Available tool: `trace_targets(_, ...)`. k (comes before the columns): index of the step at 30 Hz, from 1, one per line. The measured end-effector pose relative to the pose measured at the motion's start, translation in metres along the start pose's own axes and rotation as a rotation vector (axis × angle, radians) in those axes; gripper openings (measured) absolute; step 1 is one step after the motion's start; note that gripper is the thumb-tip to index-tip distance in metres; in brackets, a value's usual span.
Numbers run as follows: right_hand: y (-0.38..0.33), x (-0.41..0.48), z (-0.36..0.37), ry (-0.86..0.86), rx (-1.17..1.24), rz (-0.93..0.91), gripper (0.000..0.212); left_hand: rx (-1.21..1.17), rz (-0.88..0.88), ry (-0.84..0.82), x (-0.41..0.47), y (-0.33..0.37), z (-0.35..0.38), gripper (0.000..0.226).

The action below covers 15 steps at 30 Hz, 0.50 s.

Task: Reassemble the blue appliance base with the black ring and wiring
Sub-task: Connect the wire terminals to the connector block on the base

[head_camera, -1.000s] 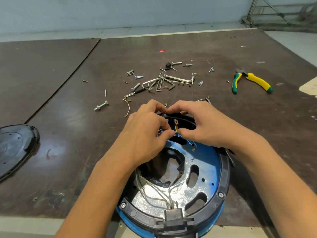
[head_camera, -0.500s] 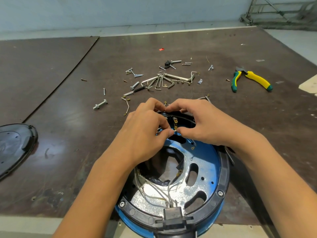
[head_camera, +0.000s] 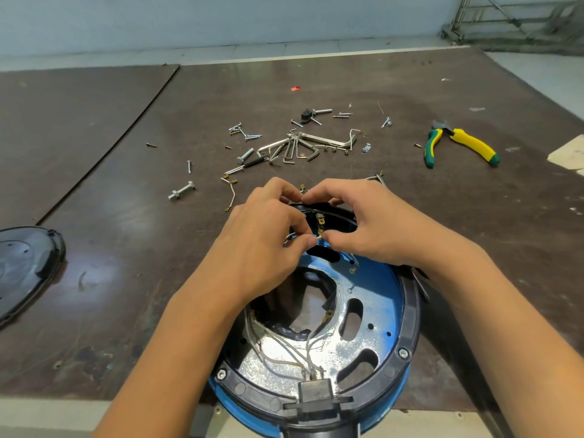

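Observation:
The blue appliance base (head_camera: 377,298) lies open side up at the table's near edge, with the black ring (head_camera: 409,317) screwed around its rim. White wiring (head_camera: 284,343) runs from a black plug socket (head_camera: 314,392) at the front into the base. Both hands work at the far rim. My left hand (head_camera: 262,238) pinches a white wire end with a brass terminal (head_camera: 319,233). My right hand (head_camera: 363,222) curls over the rim and pinches the same terminal from the other side.
Loose screws and bolts lie beyond the hands, with a set of hex keys (head_camera: 303,145). Yellow-green pliers (head_camera: 458,143) lie at the right. A big bolt (head_camera: 181,191) lies at the left. A black cover (head_camera: 22,267) lies at the far left edge.
The hands have stayed at the far rim. My fingertips have closed in on the wire terminal, thumb and finger of both hands meeting there.

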State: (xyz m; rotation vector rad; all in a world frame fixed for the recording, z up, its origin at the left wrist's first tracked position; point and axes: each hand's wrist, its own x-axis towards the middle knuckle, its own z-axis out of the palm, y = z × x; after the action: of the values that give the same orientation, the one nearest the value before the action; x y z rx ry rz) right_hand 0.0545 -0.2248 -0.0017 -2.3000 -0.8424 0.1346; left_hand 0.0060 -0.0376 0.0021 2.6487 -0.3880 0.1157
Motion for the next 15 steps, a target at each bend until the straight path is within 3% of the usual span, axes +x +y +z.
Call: trace_targets(15,-0.0006,0.0018,0.0035,0.020,-0.006,-0.010,0.051,-0.013,0.010,0.007,0.0003,-0.0022,0.0014,0.010)
